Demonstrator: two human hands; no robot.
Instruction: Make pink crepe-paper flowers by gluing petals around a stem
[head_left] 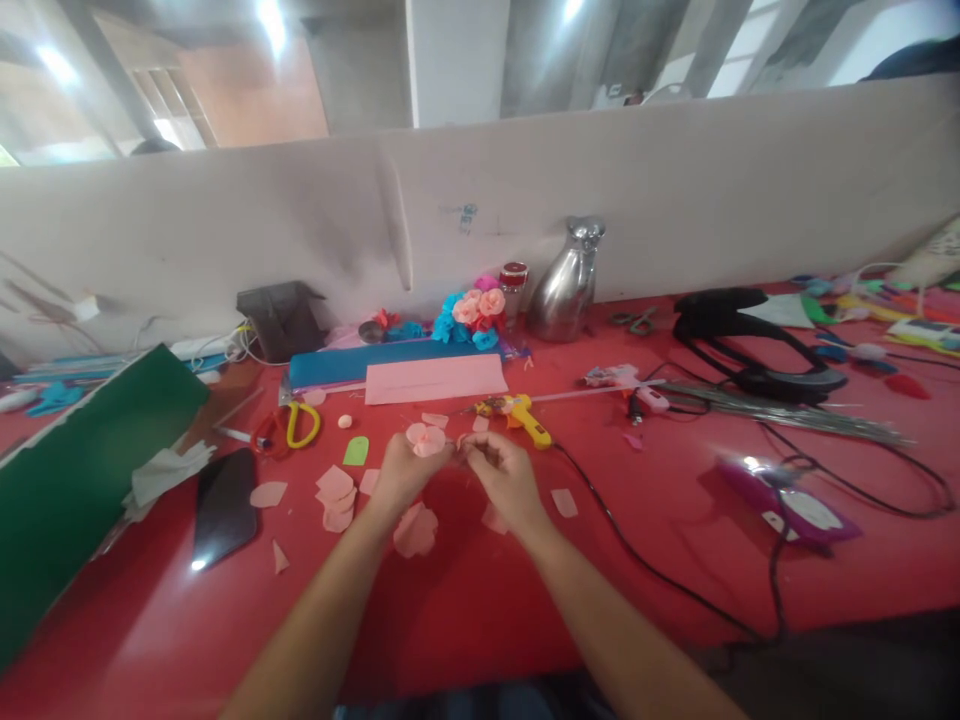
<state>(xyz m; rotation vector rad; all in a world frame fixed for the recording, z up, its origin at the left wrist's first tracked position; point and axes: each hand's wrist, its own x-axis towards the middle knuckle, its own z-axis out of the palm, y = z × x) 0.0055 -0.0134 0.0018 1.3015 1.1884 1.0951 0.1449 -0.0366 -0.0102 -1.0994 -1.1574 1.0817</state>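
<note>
My left hand [409,468] is closed around a pink paper flower [425,439], its petals showing above the fingers. Close beside it, my right hand [504,478] pinches at something small near the flower's lower end; the fingertips hide what it is. Loose pink paper petals [337,496] lie in a small pile to the left. A larger ruffled pink paper piece [415,530] rests below my hands. Just beyond the right hand lies a yellow hot glue gun [525,417]. A green paper template [356,451] is left of my left hand.
Scissors [301,425] and a black phone [225,508] lie left, near a green board [90,490]. Pink paper [436,379], finished flowers [472,315] and a metal flask [568,285] stand behind. The glue gun's cord [637,550] crosses the red table rightward, near wires [787,412].
</note>
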